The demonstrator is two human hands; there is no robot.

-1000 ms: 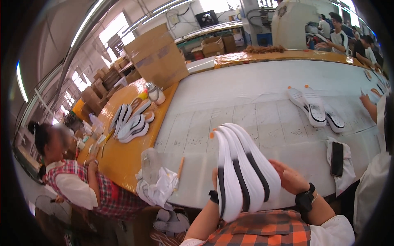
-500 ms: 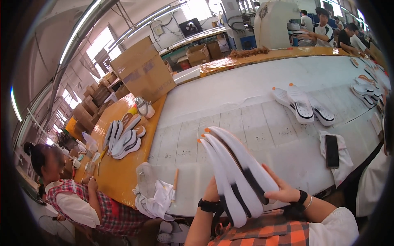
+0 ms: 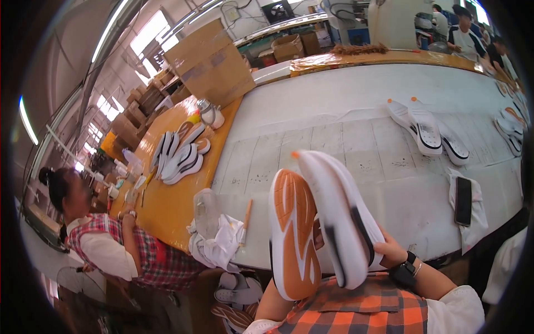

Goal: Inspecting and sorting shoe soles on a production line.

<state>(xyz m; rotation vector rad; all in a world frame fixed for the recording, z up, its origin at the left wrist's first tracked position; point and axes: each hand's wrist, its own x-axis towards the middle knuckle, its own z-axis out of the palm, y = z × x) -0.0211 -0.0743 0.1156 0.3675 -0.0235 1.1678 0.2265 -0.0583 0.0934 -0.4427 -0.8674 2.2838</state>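
In front of my apron I hold up several white shoe soles with black side patches. My right hand (image 3: 391,250) grips the right edge of two white soles (image 3: 339,222) standing pressed together. One shoe sole (image 3: 293,234) is turned apart to the left, so its orange-brown and white tread shows. My left hand (image 3: 319,234) is mostly hidden behind that sole; a bit of its fingers shows in the gap, closed on it. An orange tip sticks up at the top of the white soles.
More white soles (image 3: 428,131) lie on the pale table (image 3: 311,94) at the far right. A phone (image 3: 463,200) rests on a cloth. To the left are a crumpled white cloth (image 3: 219,245), a brush (image 3: 247,217), a sole pile (image 3: 181,158), a carton (image 3: 208,64) and a seated co-worker (image 3: 105,239).
The left sole has swung away from the others and turned, now showing its orange-brown tread. My right hand keeps its grip on the rest. The view has shifted slightly.
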